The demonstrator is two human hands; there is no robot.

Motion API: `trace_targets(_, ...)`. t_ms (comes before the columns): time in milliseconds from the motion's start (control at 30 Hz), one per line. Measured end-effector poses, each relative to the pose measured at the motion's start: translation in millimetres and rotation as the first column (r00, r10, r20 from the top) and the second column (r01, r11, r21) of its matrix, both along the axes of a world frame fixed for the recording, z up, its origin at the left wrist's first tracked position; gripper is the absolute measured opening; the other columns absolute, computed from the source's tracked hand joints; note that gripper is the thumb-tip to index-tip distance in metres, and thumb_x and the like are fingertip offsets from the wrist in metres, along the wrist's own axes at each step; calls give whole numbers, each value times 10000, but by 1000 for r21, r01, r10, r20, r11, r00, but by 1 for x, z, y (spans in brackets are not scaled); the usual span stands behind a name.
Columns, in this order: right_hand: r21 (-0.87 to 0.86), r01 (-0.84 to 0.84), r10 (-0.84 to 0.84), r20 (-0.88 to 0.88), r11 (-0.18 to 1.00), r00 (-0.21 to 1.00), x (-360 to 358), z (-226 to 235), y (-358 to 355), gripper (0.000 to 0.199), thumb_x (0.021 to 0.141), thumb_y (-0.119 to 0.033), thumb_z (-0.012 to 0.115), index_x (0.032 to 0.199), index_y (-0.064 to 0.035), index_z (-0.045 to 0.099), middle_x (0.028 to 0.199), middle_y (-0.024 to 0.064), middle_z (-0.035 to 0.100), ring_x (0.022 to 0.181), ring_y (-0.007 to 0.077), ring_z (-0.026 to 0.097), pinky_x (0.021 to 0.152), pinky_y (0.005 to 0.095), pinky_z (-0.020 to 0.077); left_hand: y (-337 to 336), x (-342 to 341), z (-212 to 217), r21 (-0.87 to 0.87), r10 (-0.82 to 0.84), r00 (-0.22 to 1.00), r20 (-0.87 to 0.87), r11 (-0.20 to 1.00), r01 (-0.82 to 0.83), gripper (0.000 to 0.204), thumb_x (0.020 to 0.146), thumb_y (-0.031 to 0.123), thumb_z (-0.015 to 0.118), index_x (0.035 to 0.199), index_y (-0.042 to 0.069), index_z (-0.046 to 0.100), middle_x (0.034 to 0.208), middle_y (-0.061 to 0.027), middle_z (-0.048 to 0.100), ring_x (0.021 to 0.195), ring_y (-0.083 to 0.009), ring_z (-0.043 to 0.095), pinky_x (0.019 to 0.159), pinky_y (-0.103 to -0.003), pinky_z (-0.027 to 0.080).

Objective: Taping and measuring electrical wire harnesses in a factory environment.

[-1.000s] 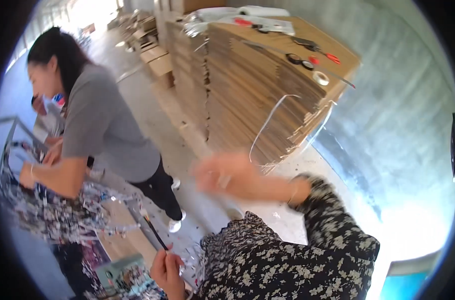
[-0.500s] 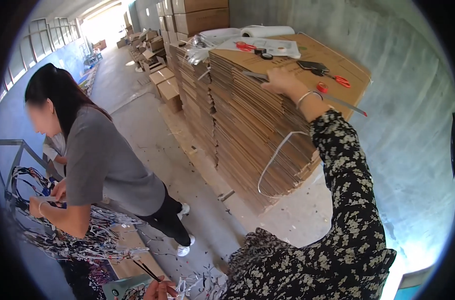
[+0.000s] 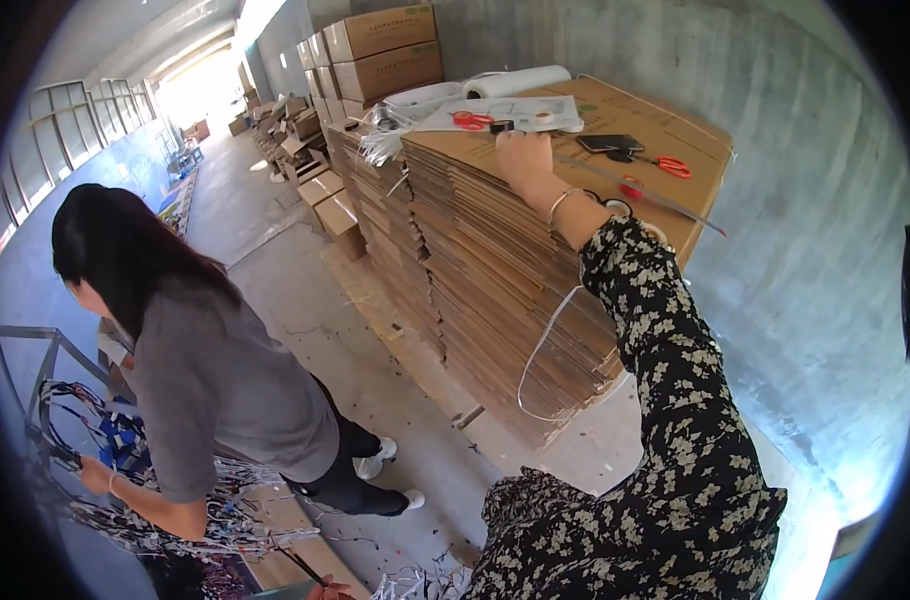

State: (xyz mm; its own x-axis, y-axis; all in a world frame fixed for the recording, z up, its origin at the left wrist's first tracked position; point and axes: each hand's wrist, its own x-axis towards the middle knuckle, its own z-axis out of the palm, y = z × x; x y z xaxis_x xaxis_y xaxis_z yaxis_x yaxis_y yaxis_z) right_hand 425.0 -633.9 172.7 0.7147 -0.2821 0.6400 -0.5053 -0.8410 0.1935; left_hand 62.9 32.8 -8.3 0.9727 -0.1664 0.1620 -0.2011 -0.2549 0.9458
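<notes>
My right hand point(image 3: 527, 160) reaches over the stack of flat cardboard point(image 3: 495, 240), back of the hand upward and fingers hidden beneath. Its fingertips are at a small roll of black tape point(image 3: 501, 127); whether they grip anything cannot be told. A long thin grey strip with a red tip point(image 3: 690, 212) runs from beside the hand across the cardboard. Low in the picture, partly cut off by the lower edge, my left hand point(image 3: 329, 590) is closed on thin black cables point(image 3: 303, 564).
Red-handled scissors point(image 3: 670, 166), a black phone point(image 3: 610, 143), red tape point(image 3: 631, 187), a second red-handled tool point(image 3: 472, 121) and a white plastic roll point(image 3: 520, 82) lie on the stack. At left a co-worker in grey point(image 3: 225, 400) stands at a heap of wires point(image 3: 245, 500). Boxes point(image 3: 385, 50) are behind.
My right hand has left the near end of the grey strip and moved over to the black tape. The view has shifted; my left hand sits lower. The co-worker has turned further away.
</notes>
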Motion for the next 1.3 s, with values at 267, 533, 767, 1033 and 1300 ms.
trace_targets(267,-422,8,106,244,907,964,-47,75,-4,448,880,-144,597,1327,-149,565,942,107,634,924,283,639,780,429,511,-34,22,4,57,252,967,-32,967,-250,286,1000,275,617,910,30,732,600,-8,426,532,-101,333,532,-317,276)
trace_targets(533,-79,-614,594,374,785,712,-189,104,103,371,1052,-169,466,1413,-129,543,1033,131,591,946,235,599,847,320,479,-27,21,27,-51,173,965,-196,981,-186,137,905,56,670,1002,-7,744,762,-79,670,702,-142,573,645,-271,431)
trace_targets(767,695,-383,790,-573,609,217,-313,-38,270,365,873,-224,716,1176,-65,588,991,179,641,921,394,634,761,465,518,-11,9,25,-58,92,988,-126,993,-100,162,901,113,696,1024,18,738,792,-33,707,764,-163,549,711,-290,417)
trace_targets(1033,954,247,984,-150,169,-94,-281,-134,378,312,969,-255,653,1172,-58,523,632,53,631,485,156,610,477,285,471,4,-24,29,43,47,967,-249,998,-37,186,855,62,726,1038,30,731,742,-71,636,682,-171,559,643,-303,442)
trace_targets(1300,870,367,887,-151,329,-437,-276,-132,409,296,989,-220,605,1245,-101,516,581,34,613,471,127,578,479,280,431,18,-45,31,119,-109,945,-307,981,152,351,844,87,729,1191,66,677,818,-91,695,760,-235,568,688,-350,463)
